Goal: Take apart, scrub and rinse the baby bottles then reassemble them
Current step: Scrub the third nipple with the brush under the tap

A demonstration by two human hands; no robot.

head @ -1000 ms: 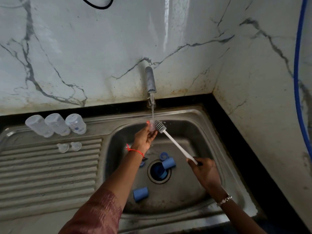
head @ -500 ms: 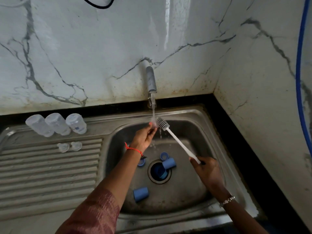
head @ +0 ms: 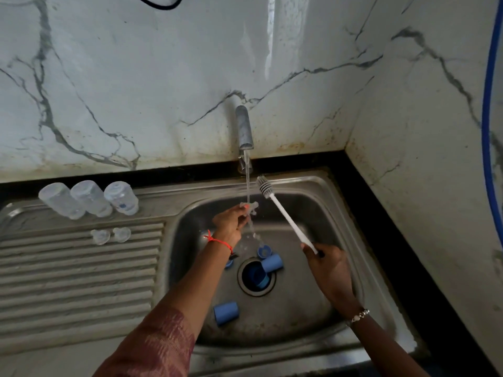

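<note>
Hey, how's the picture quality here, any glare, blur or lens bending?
Head view: glare streaks the wall above the tap; the wide lens bows the sink rim; the basin is dim; running water blurs the clear part in the left hand; the brush in the right hand is sharp.

We read no text anywhere. Only candidate: small blue print [head: 123,205] on the rightmost clear bottle [head: 119,195] on the drainboard [head: 81,268], too blurred to read.

Blue caps [head: 226,313] lie in the grey steel sink [head: 313,183]; above it, a white brush [head: 288,219], grey-bristled; behind it, a white wall [head: 136,77] veined grey.
</note>
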